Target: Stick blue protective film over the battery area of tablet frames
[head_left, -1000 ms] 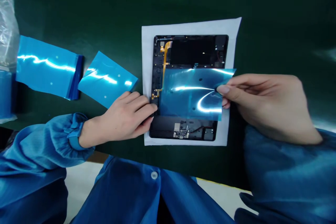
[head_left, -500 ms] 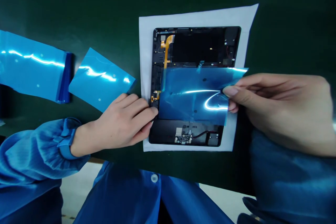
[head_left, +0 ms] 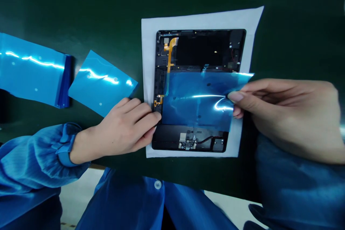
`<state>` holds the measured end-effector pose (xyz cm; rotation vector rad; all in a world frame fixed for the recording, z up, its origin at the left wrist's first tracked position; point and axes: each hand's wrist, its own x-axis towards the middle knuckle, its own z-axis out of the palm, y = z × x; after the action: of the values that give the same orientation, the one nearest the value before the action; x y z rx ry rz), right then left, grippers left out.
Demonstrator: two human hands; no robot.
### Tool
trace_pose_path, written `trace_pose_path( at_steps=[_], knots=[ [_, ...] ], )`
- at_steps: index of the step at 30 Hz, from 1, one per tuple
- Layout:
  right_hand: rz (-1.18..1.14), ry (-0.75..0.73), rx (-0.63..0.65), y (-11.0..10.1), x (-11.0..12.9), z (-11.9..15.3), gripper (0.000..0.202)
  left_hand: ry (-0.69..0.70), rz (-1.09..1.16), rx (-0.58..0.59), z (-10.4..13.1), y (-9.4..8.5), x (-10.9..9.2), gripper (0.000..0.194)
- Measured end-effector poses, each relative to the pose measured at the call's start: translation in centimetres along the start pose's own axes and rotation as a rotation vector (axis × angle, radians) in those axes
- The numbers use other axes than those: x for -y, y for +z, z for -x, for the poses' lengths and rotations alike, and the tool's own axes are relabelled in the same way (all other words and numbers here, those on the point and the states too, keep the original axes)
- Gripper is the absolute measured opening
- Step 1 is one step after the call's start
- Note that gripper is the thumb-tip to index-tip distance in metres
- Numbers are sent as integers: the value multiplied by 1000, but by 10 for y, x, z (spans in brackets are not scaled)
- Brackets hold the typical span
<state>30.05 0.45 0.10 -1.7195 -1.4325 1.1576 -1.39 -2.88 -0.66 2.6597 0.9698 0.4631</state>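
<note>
An opened tablet (head_left: 210, 48), its inner parts bare, lies on a white cloth-like sheet (head_left: 147, 46). A see-through blue plastic film (head_left: 185, 104) covers the tablet's middle, its right edge raised and jutting past the casing. My right hand (head_left: 291, 111) pinches that edge between thumb and fingers. At the tablet's left edge, my left hand (head_left: 129, 125) is closed, with curled fingers and the thumb against the casing near the film's lower left corner. An orange flex cable (head_left: 170, 52) runs down the tablet's left side, and a small circuit board (head_left: 187, 145) sits at its near end.
A loose blue film sheet (head_left: 99, 82) lies left of the tablet, beside my left hand. Farther left is a stack of blue films (head_left: 29, 68). All rest on a dark green table (head_left: 107, 3), whose near edge runs just in front of my body.
Both hands keep their places on the tablet and film. The glare on the film has shifted slightly, and the whole view has moved a little.
</note>
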Motion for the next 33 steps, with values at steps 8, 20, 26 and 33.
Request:
trace_pose_path(
  at_steps=[8,20,26,33],
  knots=[
    [-46,9,19,0,1,-1,21,-3,-2,5,1,0,0,15],
    [-17,1,7,0,0,-1,17,0,9,6,0,0,0,15],
    [-12,1,20,0,-2,-1,13,-4,1,10,1,0,0,15],
    [-34,9,21,0,-7,-2,16,-7,9,13,2,0,0,16]
  ],
)
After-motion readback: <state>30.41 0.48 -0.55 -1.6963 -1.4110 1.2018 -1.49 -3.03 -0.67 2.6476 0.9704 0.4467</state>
